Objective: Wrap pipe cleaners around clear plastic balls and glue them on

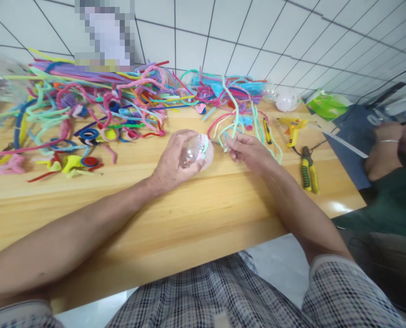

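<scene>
My left hand [172, 160] is wrapped around a clear plastic ball [193, 150] with a pale pink and mint strip on its right side. To the right of the ball, my right hand [246, 150] pinches a mint-green pipe cleaner [235, 107], whose long end bends up and away over the table. The fingertips hide the pinched end. Just beyond that hand lie more loose pipe cleaners [256, 118] in mint, pink and blue. Both hands are just above the wooden table [203, 214].
Bundles and twisted pieces of coloured pipe cleaners [87, 91] cover the back and left. At the right lie a yellow utility knife [267, 130], a yellow glue gun [292, 130] and green-yellow pliers [308, 171]. Another clear ball [287, 100] is at the back. Another person's arm [387, 150] is beyond the right edge.
</scene>
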A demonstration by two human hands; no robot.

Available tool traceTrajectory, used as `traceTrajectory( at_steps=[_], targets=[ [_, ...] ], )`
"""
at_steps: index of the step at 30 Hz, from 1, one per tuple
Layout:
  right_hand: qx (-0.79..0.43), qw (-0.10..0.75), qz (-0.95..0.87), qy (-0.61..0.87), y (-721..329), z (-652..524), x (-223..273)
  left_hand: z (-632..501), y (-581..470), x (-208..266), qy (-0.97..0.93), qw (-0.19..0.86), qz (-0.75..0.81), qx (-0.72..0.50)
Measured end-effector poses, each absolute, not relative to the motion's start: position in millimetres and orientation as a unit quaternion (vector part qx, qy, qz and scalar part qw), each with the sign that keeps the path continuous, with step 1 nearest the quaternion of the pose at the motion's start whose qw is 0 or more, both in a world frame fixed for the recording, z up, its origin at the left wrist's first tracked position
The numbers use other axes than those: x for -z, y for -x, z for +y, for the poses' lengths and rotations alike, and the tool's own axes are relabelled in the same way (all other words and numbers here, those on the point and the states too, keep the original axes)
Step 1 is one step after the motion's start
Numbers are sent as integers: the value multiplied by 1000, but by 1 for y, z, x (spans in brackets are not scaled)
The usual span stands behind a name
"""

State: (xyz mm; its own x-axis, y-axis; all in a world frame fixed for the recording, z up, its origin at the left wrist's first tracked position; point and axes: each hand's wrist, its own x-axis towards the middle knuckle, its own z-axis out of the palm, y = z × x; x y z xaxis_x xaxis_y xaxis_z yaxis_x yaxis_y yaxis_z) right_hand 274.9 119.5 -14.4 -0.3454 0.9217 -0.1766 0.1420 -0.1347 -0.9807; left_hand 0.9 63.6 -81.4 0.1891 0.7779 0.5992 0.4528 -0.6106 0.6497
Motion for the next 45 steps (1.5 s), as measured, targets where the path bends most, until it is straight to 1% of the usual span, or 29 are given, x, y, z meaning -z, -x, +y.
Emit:
traceTrajectory(
  at_steps=[3,10,19,25,31,34,39,45],
  targets=[
    [-582,332,-574,471,-275,123,17,63,-1,81,-755,164,406,-488],
    [-583,367,-554,468,-268,124,19,62,-3,80,-757,157,401,-492],
    [-575,400,-557,446,-253,113,9,63,-1,81,-756,167,411,-481],
    [-577,395,-569,433,-241,107,2,63,-3,84,-756,150,386,-508],
    [-558,370,-615,416,-233,110,3,62,-2,81,-758,167,400,-488],
    [-536,373,-639,407,-231,110,5,62,-1,79,-759,175,411,-474],
    [-505,376,-665,402,-234,113,9,62,-1,80,-761,168,385,-495],
    [-509,387,-664,388,-234,114,16,66,-1,88,-761,155,364,-514]
  ],
)
